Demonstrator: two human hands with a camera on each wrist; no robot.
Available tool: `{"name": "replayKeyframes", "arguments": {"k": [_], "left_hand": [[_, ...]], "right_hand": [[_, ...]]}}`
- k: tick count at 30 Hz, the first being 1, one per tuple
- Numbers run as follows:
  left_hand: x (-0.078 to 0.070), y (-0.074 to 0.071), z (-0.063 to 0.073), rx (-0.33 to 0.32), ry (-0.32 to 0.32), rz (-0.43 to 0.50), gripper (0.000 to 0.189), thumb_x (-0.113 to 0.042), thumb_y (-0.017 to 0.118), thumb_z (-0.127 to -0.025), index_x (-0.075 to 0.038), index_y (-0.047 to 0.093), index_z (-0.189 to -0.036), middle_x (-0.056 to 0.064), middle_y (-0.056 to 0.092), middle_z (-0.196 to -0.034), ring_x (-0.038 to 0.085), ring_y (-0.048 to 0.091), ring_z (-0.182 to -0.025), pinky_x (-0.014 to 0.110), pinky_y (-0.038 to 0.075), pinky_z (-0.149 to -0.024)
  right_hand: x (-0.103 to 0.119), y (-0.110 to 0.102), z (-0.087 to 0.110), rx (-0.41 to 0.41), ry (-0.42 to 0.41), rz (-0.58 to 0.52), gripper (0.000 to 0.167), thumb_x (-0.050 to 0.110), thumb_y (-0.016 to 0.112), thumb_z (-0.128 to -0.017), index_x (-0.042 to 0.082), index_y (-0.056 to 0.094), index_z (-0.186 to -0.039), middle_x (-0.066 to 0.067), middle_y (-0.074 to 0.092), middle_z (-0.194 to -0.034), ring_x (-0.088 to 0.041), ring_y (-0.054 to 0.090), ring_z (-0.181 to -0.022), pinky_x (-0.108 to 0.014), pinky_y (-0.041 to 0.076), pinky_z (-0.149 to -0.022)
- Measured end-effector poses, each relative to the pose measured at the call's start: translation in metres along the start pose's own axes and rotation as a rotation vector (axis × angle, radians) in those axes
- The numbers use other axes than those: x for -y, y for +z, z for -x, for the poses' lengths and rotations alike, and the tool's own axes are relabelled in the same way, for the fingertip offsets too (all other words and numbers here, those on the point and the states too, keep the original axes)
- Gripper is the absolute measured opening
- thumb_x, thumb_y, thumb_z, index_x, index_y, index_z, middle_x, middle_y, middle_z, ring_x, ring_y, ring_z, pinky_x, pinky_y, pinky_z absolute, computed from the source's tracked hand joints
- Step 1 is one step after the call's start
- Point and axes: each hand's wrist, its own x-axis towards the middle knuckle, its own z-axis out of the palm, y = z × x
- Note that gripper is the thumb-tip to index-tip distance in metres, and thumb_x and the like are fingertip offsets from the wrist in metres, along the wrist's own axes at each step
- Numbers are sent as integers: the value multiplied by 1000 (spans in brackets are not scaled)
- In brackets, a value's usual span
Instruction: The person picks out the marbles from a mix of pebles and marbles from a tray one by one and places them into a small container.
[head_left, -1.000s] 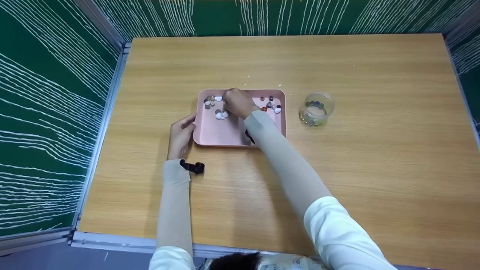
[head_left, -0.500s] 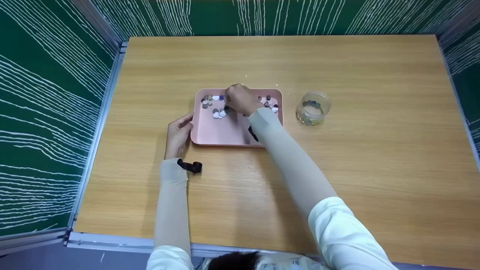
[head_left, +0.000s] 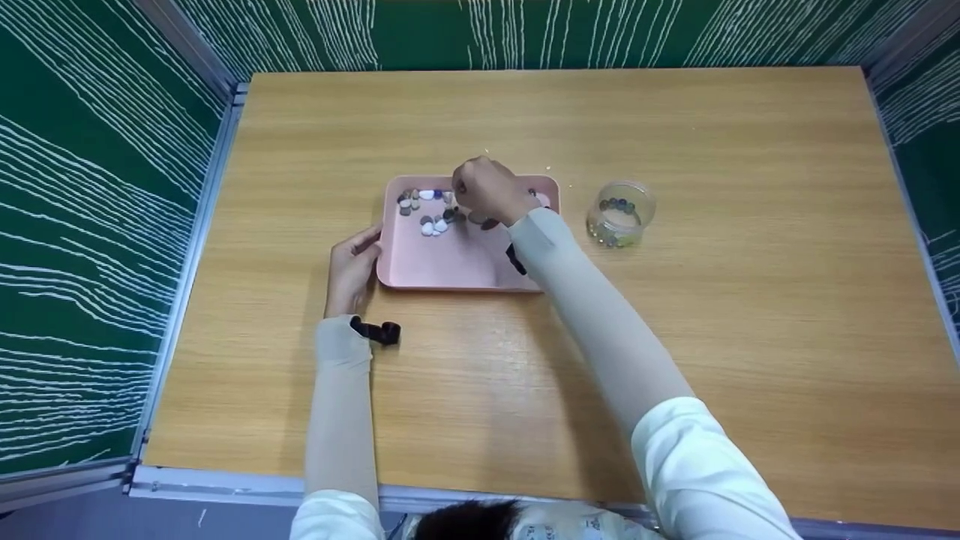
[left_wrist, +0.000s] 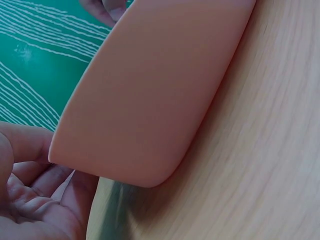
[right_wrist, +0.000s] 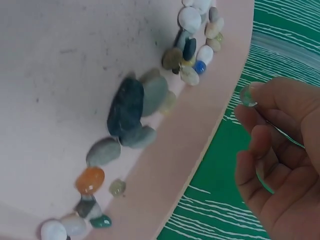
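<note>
In the right wrist view my right hand (right_wrist: 285, 130) pinches a clear, greenish glass marble (right_wrist: 247, 96) between thumb and forefinger, beyond the tray's rim. From the head, this right hand (head_left: 487, 187) is over the far side of the pink tray (head_left: 457, 262). Pebbles (right_wrist: 125, 110) and glass pieces, among them an orange stone (right_wrist: 90, 180) and a blue bead (right_wrist: 200, 67), form winding groups inside the tray. My left hand (head_left: 351, 268) touches the tray's left side; in the left wrist view its fingers (left_wrist: 30, 142) meet the tray near a corner, the tips hidden.
A clear round jar (head_left: 621, 214) holding dark and greenish beads stands right of the tray. Tiny white bits lie behind the tray on the wooden table (head_left: 750, 262). Green panels (head_left: 427, 34) with white lines border the table.
The right hand has moved slightly right along the tray's far side, baring a blue bead and dark stones. The left hand stays at the tray's left side. The whole view drifts slightly left.
</note>
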Motion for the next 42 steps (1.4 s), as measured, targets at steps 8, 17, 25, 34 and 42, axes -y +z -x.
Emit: {"name": "replayKeyframes", "arguments": {"k": [8,17,25,34,42], "left_hand": [[-1,1,0,-4,-4,-26,43,11,48,-89,2,55,-131,16,53,-139,21,49,-130,27,47,-104],[0,-1,0,2,14,-32,42,11,45,-90,7,53,-131,21,53,-138,24,49,-129,29,46,-105],[1,-1,-1,5,8,-17,42,10,47,-90,5,53,-131,19,52,-139,24,49,-130,27,47,-104],[0,-2,0,4,10,-30,42,10,47,-90,3,55,-130,17,53,-140,23,50,-129,28,48,-103],[0,-1,1,5,10,-32,42,9,46,-90,2,55,-131,16,53,-140,22,50,-129,28,48,-103]], "right_hand": [[-11,-9,14,-71,-58,8,19,5,56,-87,1,70,-99,-11,67,-98,-18,58,-73,-25,48,-60],[-25,-22,27,-54,6,-12,25,7,55,-90,1,69,-110,-14,66,-111,-18,63,-68,-27,55,-54],[-40,-31,37,-96,27,-3,25,9,59,-90,4,70,-111,-14,68,-113,-23,66,-93,-31,58,-83],[-54,-42,49,-91,61,-14,22,11,62,-89,5,70,-109,-12,69,-109,-21,65,-91,-31,58,-82],[-66,-49,59,-96,72,-12,21,14,62,-90,3,70,-106,-13,69,-106,-23,64,-90,-33,57,-81]]}}
